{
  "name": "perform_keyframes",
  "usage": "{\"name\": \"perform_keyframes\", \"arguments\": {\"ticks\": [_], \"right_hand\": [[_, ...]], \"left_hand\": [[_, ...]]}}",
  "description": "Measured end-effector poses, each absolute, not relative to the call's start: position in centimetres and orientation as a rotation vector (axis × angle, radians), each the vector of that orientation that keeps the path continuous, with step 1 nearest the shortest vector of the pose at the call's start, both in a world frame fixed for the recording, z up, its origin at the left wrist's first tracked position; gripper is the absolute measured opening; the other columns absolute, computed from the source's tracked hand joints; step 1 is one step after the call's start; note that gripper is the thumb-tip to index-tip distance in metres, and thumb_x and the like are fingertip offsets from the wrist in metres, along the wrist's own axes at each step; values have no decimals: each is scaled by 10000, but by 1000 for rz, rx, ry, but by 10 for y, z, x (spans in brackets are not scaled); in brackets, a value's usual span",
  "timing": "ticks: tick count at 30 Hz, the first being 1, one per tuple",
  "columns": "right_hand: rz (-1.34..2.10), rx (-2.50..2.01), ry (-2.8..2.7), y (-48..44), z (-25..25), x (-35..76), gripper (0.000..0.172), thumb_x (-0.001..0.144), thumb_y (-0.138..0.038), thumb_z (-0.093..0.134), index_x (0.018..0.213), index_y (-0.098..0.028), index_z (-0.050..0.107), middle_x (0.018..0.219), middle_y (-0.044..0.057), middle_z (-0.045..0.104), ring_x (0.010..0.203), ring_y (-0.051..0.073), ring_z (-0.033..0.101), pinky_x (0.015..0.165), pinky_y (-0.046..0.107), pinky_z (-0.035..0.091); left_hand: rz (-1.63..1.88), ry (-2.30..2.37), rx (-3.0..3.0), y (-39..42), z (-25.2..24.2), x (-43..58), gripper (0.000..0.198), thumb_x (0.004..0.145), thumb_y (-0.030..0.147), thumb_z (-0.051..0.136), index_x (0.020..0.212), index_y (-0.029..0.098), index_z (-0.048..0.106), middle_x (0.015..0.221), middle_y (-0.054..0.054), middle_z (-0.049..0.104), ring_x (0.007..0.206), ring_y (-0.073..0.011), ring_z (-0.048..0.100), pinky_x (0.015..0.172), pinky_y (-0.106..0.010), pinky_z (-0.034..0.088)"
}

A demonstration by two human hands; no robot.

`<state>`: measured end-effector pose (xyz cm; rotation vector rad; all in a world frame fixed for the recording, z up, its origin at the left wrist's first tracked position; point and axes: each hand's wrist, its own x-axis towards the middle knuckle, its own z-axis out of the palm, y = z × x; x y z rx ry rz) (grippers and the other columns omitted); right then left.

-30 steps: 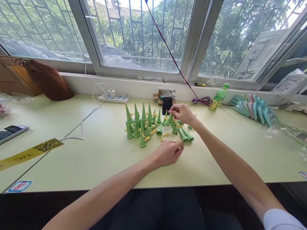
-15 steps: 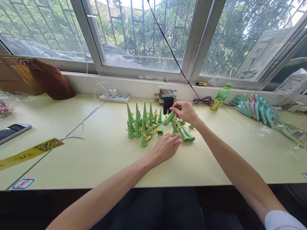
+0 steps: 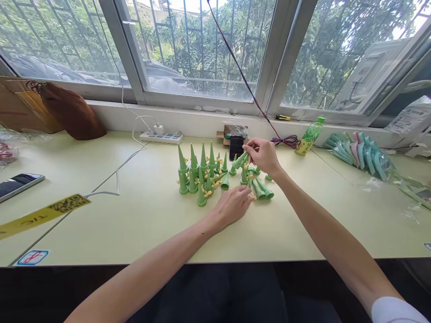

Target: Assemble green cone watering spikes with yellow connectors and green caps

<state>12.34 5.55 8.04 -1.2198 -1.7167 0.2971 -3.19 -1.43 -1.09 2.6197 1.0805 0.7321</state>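
Note:
My right hand (image 3: 264,156) pinches a green cone (image 3: 239,160) near its narrow end, holding it tilted above the other cones with the wide end down to the left. My left hand (image 3: 235,202) lies low over the table, palm down, fingers loosely stretched just in front of a standing green cone (image 3: 244,177); its fingertips are partly hidden. To the left stands a group of upright green cones (image 3: 203,157), some stacked on others, with small yellow pieces (image 3: 208,194) among them. Several cones (image 3: 263,190) lie on their sides right of my left hand.
Behind the cones are a dark phone (image 3: 236,146) and a small box (image 3: 235,130). A white power strip (image 3: 161,138) stands back left, its cable running forward. At right are a green drink bottle (image 3: 310,137) and bundled pale-green and pink items (image 3: 358,152). Another phone (image 3: 20,185) lies far left.
My right hand has shifted slightly right and up with the cone, which has lifted a little. My left hand has moved slightly left, and the standing cone by its fingers has shifted slightly.

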Motion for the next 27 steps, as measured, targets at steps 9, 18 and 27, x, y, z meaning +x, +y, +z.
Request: {"name": "perform_keyframes", "arguments": {"ticks": [9, 18, 27], "right_hand": [[260, -1192, -1976, 59, 69, 114, 150, 903, -275, 586, 774, -203, 611, 489, -41, 566, 446, 147, 581, 583, 283, 456], [124, -1212, -2113, 59, 58, 110, 118, 891, -175, 561, 806, -173, 643, 677, 22, 658, 631, 163, 589, 666, 276, 420], [-16, -1150, -2133, 63, 47, 111, 117, 925, -154, 528, 872, -166, 632, 856, 73, 683, 768, 193, 601, 718, 283, 416]], "left_hand": [[701, 1197, 2622, -15, -13, -31, 275, 972, 323, 445, 1191, 226, 580, 1165, -91, 646, 843, -223, 671, 648, -299, 437], [668, 1144, 2636, -19, -10, -29, 250, 972, 280, 414, 1029, 195, 641, 1074, -79, 678, 750, -191, 653, 637, -301, 425], [661, 1089, 2636, -21, -7, -30, 266, 967, 257, 409, 991, 191, 666, 1076, -72, 682, 776, -182, 654, 659, -291, 435]]}}
